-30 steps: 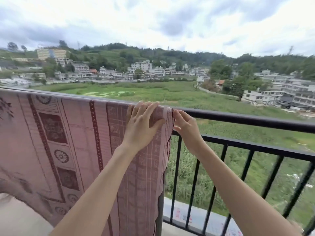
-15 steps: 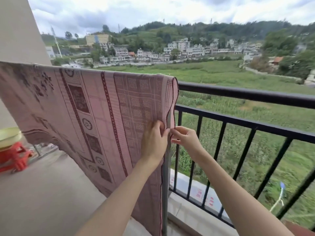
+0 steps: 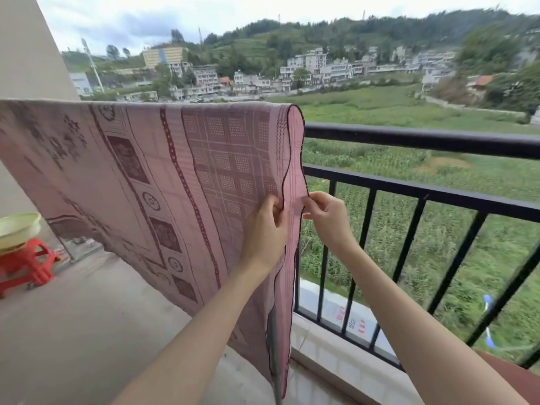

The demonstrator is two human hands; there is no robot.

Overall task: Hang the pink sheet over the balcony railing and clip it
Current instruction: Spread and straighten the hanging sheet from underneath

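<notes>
At far left a yellow-green basin [image 3: 19, 229] sits on a red plastic stool [image 3: 27, 266] on the balcony floor. From there the pink sheet [image 3: 146, 171] runs along the top of the balcony railing [image 3: 423, 138], draped over it and hanging down the inside, its dark-hemmed end near the middle of the view. A second ago my hands were up on the rail, flattening the fold; they have since slid down the hanging edge. My left hand [image 3: 267, 229] now pinches the inner layer's hem, and my right hand [image 3: 328, 220] pinches the outer layer just beside it, so each grip is closed on cloth. The draping looks done, I think (this is only squaring the two edges). No clip is in view, so clipping is not yet begun.
</notes>
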